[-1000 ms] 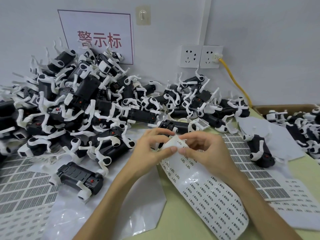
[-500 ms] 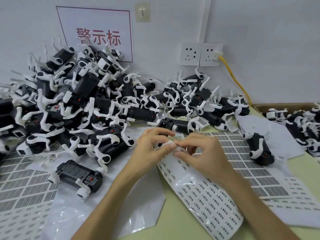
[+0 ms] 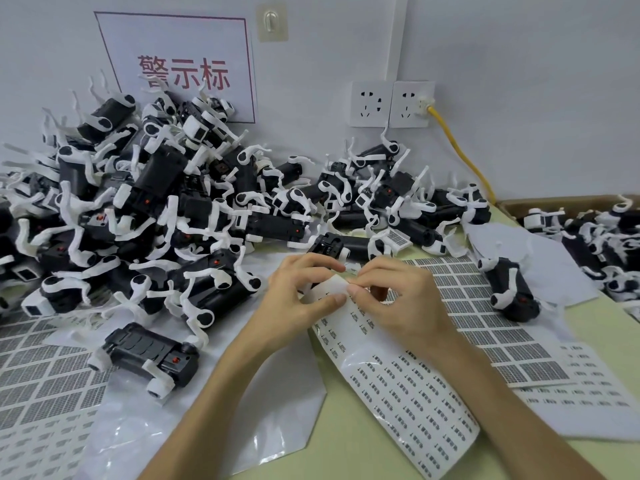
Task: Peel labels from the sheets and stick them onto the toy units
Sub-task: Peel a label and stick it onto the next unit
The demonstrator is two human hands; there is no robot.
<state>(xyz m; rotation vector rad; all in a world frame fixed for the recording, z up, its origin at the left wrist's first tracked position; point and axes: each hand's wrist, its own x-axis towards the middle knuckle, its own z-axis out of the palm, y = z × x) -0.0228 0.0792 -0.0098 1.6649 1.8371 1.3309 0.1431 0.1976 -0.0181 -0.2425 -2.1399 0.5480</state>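
Red-lettered 警示标 sign (image 3: 180,69), fingers (image 3: 329,301) pinching label sheet (image 3: 398,382)

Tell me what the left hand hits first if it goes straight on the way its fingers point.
The left hand, pinching the curled end of the white label sheet, points rightward: it would meet the fingertips of the right hand first. They look nearly touching, though depth is unclear.

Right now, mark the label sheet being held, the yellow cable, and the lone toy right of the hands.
label sheet (image 3: 398,375), head view, printed middle of the sheet.
yellow cable (image 3: 462,155), head view, midway along its run down the wall.
lone toy (image 3: 509,282), head view, black body.
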